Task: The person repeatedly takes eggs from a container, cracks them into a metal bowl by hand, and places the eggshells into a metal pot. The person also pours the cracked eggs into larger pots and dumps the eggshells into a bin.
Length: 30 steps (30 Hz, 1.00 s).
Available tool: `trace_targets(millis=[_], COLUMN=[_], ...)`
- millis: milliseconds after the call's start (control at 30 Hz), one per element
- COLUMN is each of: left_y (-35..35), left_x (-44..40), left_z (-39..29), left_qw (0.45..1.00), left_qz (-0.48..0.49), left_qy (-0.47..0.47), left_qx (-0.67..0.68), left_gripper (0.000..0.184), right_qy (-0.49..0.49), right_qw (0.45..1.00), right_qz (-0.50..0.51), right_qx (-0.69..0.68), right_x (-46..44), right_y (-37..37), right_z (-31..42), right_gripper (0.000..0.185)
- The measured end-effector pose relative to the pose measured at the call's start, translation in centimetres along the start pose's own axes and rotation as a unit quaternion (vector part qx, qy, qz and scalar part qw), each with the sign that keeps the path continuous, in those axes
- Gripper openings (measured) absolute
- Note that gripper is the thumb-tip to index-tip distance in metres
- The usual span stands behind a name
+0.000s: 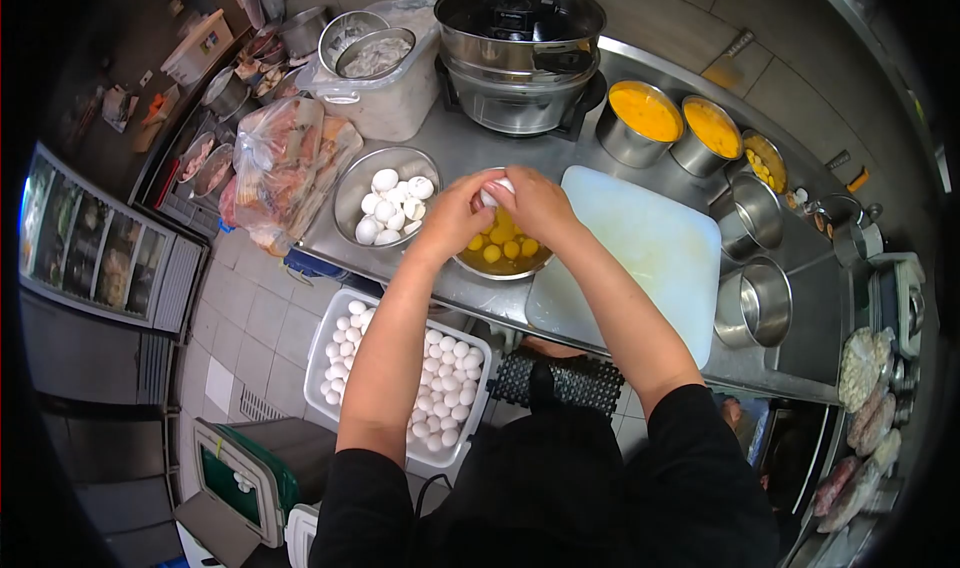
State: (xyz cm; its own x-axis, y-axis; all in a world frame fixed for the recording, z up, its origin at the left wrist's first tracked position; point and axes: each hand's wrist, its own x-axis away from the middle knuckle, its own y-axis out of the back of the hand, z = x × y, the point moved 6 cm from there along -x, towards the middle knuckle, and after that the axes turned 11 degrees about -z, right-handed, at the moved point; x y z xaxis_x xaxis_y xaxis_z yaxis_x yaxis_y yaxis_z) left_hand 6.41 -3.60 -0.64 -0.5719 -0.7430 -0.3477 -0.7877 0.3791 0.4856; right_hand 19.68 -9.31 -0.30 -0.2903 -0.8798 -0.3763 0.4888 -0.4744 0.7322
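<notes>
Both of my hands meet over a metal bowl (503,274) that holds several yolks and raw egg white. Between them is a white egg (492,196), partly covered by fingers, so I cannot see whether its shell is split. My left hand (452,211) grips it from the left, and my right hand (535,206) has its fingers curled on it from the right. Just left of my hands stands a second metal bowl (345,183) with white eggshells (385,208) in it. Below the counter edge, a white tub (318,368) is full of whole eggs (447,373).
A white cutting board (640,238) lies right of the bowl. Two metal pots of yellow liquid (640,113) (708,128) stand behind it, with bare metal pots (752,303) farther right. A large steamer pot (520,53) is at the back, and bagged meat (280,163) sits left.
</notes>
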Motion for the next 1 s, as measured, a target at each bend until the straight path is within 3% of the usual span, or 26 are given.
trace_targets(millis=[100, 167, 267, 300, 367, 400, 467, 567, 633, 700, 733, 800, 867, 1000], left_y=[2.8, 6.3, 11.5, 13.7, 17.8, 20.4, 25.2, 28.2, 24.8, 19.3, 17.6, 13.3, 10.3, 8.7], left_x=[-0.5, -0.8, -0.6, 0.1, 4.3, 6.5, 11.4, 23.6, 31.5, 36.0, 37.3, 40.2, 42.5, 44.3], left_z=[-1.3, -1.2, 2.0, 3.0, 5.2, 6.0, 9.4, 21.1, 29.6, 32.6, 33.6, 35.9, 39.0, 43.2], left_qw=[0.997, 0.994, 0.989, 0.982, 0.968, 0.961, 0.934, 0.880, 0.882, 0.876, 0.875, 0.860, 0.829, 0.815], left_qz=[-0.072, -0.113, -0.140, -0.167, -0.191, -0.243, -0.331, -0.368, -0.292, -0.163, -0.161, -0.043, 0.078, 0.063], left_qy=[-0.023, 0.007, 0.023, 0.009, 0.021, 0.040, 0.090, 0.245, 0.313, 0.373, 0.377, 0.372, 0.353, 0.277], left_qx=[0.014, 0.002, -0.031, -0.090, -0.161, -0.122, -0.103, -0.176, -0.194, -0.261, -0.257, -0.347, -0.427, -0.505], left_gripper=[0.053, 0.053, 0.054, 0.053, 0.053, 0.051, 0.045, 0.035, 0.030, 0.033, 0.033, 0.040, 0.048, 0.054], right_qy=[0.034, 0.019, -0.005, 0.058, 0.102, 0.099, 0.045, 0.002, -0.059, -0.031, -0.010, 0.006, 0.130, 0.159], right_qw=[0.996, 0.976, 0.989, 0.991, 0.986, 0.986, 0.919, 0.896, 0.899, 0.909, 0.911, 0.908, 0.925, 0.939], right_qz=[-0.034, -0.049, 0.031, -0.024, -0.078, -0.061, 0.062, 0.210, 0.325, 0.375, 0.388, 0.408, 0.355, 0.301], right_qx=[-0.070, -0.211, -0.142, -0.116, -0.110, -0.123, -0.386, -0.392, -0.288, -0.181, -0.141, -0.099, -0.052, 0.043], right_x=[-2.2, -4.1, -6.5, -7.1, -5.9, -4.0, 1.8, 12.7, 19.0, 23.7, 24.7, 27.0, 28.3, 29.8], right_y=[-0.6, -1.3, -4.1, -5.8, -6.6, -7.0, -7.6, -17.0, -25.8, -33.9, -36.8, -42.9, -48.9, -56.5], right_z=[2.5, 5.5, 9.7, 10.1, 11.8, 12.5, 14.3, 13.3, 10.8, 8.7, 8.7, 8.7, 8.8, 7.4], right_gripper=[0.047, 0.063, 0.072, 0.081, 0.073, 0.073, 0.068, 0.048, 0.044, 0.047, 0.045, 0.044, 0.047, 0.033])
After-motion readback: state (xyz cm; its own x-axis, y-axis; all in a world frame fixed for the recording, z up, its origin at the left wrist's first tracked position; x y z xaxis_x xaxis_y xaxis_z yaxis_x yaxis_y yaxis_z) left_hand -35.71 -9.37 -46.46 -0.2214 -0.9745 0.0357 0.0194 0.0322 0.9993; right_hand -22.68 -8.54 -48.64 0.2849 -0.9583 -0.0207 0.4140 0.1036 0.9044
